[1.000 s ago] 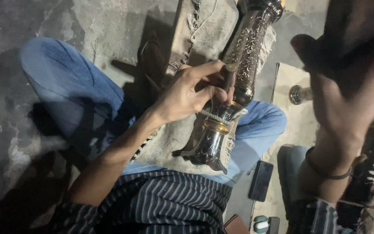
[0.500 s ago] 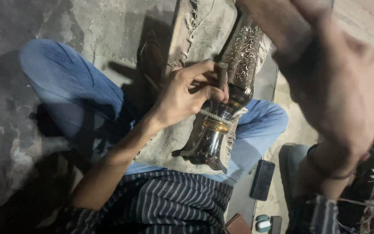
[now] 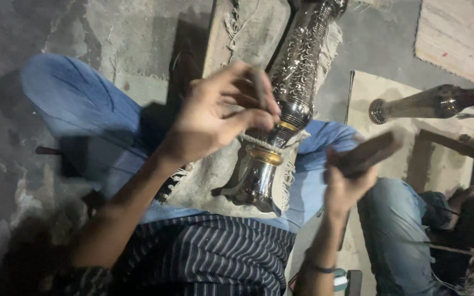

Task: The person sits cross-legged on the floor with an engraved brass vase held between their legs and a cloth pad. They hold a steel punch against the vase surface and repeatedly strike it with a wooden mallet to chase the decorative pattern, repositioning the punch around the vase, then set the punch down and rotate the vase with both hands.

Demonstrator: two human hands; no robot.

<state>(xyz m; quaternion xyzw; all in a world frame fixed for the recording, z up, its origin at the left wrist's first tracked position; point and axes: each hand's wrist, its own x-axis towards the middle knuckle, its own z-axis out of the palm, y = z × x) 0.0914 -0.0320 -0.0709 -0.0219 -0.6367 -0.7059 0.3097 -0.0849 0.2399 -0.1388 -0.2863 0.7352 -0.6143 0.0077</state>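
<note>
Your left hand [image 3: 215,118] is pinched narrow around a thin punch [image 3: 259,87], thumb and fingertips closed on it, its lower end at the vase [image 3: 292,82] near the waist. The punch is blurred, so its exact tip is hard to make out.

The vase is tall, silver-coloured metal with raised pattern along its body and a gold band [image 3: 265,156] above the flared foot. It lies tilted across your lap, foot toward your striped shirt [image 3: 209,252], neck running up and out of the top edge. Under it sits a pale fringed cloth [image 3: 215,181] spread over your blue jeans [image 3: 67,104].

Your right hand [image 3: 346,186] is raised to the right of the vase, apart from it, its grip closed around a dark wooden block [image 3: 368,154] that points up and to the right. A thin band circles that wrist.

Further right, a second metal piece [image 3: 429,103] lies roughly level, its round open end facing left, above a pale board [image 3: 379,137] on the floor [image 3: 39,33]. Another person's jeans-clad leg [image 3: 396,235] sits at the lower right, with a bare foot [image 3: 459,197] just beyond it.
</note>
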